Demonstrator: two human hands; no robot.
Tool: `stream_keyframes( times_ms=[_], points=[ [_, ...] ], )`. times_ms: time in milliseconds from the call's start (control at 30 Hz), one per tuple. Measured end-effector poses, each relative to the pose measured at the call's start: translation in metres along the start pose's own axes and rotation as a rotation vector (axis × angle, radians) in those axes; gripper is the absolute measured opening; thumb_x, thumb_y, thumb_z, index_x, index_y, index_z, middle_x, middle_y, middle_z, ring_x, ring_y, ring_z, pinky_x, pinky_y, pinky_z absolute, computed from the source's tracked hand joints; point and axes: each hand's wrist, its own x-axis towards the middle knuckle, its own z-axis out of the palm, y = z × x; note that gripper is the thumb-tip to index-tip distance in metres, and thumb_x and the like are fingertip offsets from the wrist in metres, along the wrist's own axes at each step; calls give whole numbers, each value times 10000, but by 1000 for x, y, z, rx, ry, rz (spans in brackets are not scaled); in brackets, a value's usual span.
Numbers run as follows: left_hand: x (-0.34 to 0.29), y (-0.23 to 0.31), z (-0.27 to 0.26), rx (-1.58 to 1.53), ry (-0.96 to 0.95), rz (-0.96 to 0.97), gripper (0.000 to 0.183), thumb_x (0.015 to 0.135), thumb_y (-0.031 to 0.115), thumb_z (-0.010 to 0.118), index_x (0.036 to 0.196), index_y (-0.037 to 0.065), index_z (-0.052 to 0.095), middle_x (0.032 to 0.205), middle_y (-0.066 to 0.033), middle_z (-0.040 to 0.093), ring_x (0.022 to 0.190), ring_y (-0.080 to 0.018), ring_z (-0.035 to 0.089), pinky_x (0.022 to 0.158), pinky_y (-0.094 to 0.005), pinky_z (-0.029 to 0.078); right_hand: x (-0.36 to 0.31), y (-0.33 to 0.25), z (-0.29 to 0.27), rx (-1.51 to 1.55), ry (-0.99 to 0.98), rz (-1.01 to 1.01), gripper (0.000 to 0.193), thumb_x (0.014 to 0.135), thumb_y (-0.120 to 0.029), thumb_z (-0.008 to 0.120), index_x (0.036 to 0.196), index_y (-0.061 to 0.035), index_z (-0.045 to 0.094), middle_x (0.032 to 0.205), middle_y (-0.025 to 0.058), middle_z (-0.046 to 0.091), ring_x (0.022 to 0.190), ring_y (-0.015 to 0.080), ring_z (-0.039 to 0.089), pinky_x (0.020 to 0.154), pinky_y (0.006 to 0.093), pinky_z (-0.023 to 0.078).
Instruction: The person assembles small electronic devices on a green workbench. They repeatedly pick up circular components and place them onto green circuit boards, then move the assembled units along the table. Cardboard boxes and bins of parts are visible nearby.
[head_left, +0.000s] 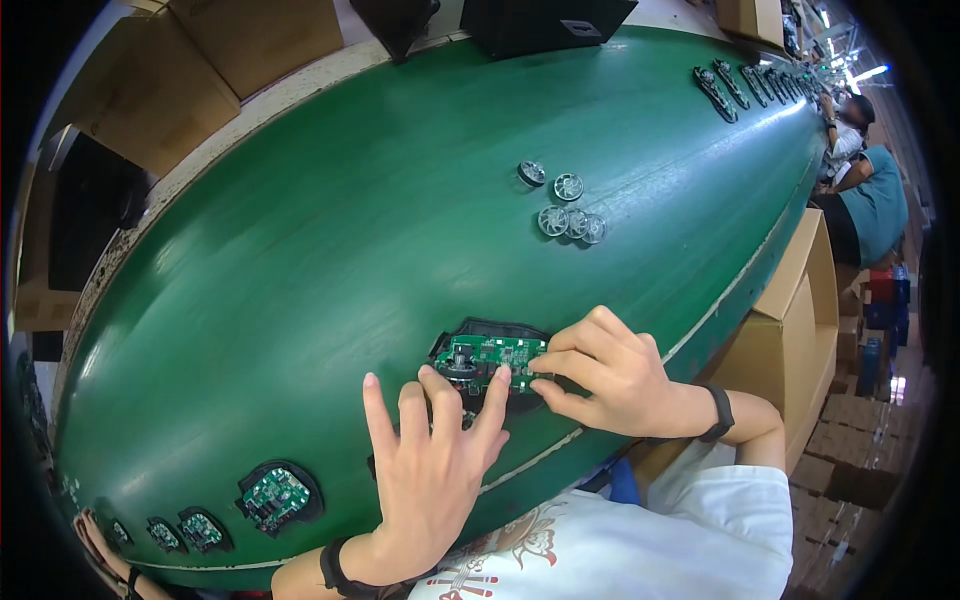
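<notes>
so the circuit board (515, 352) is just below the middle of the frame, sitting over a black shell (500, 327) on the green table (330, 270). left hand (430, 475) is open with its fingers spread, a couple of fingertips on the board. right hand (615, 375) has its thumb and fingers bent together at the board's right end (can't tell if it's really gripping). dark bands on both wrists. five small clear wheels (568, 187) sit above center, some touching each other. a row of dark parts (715, 95) runs off at upper right, and more boards in shells (280, 498) are at lower left, near someone else's hand (95, 540). open cardboard box (815, 300) on the right.
</notes>
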Motion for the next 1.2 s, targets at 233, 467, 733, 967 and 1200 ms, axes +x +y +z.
stream_keyframes(
  times_ms=[233,467,733,967,1200],
  points=[
    [3,-6,-1,-41,-18,18,725,739,426,806,1418,351,563,1169,-190,540,1017,-328,542,1070,-646,378,3,-1,4,13,10,0,192,711,-69,812,882,-71,725,863,1,640,745,166,582,480,291,477],
    [6,-11,-2,-81,-3,53,652,807,406,765,1414,277,565,1148,-196,533,1028,-339,542,1038,-667,407,10,2,1,14,-19,-60,183,707,-57,801,873,-55,727,861,1,636,749,151,587,454,285,472],
    [8,-14,-2,-110,-1,60,697,790,408,781,1434,294,542,1162,-186,524,1038,-338,542,1030,-655,413,16,7,-14,-4,-119,-117,201,716,-65,800,911,-54,753,892,5,666,760,142,601,462,279,488],
    [3,-35,-20,-519,-23,-39,939,633,316,900,1473,192,500,1291,-184,497,1151,-378,525,1047,-616,401,9,23,-26,96,-55,13,298,750,-36,783,1046,-41,746,1011,37,714,777,189,607,554,302,537],
    [-29,-52,-33,-308,-209,10,887,625,318,894,1424,165,538,1289,-157,492,1186,-357,501,1054,-607,398,8,12,-25,-27,-182,-52,616,705,-312,840,1248,-84,662,1308,118,626,1074,281,623,905,414,528]
  ],
)
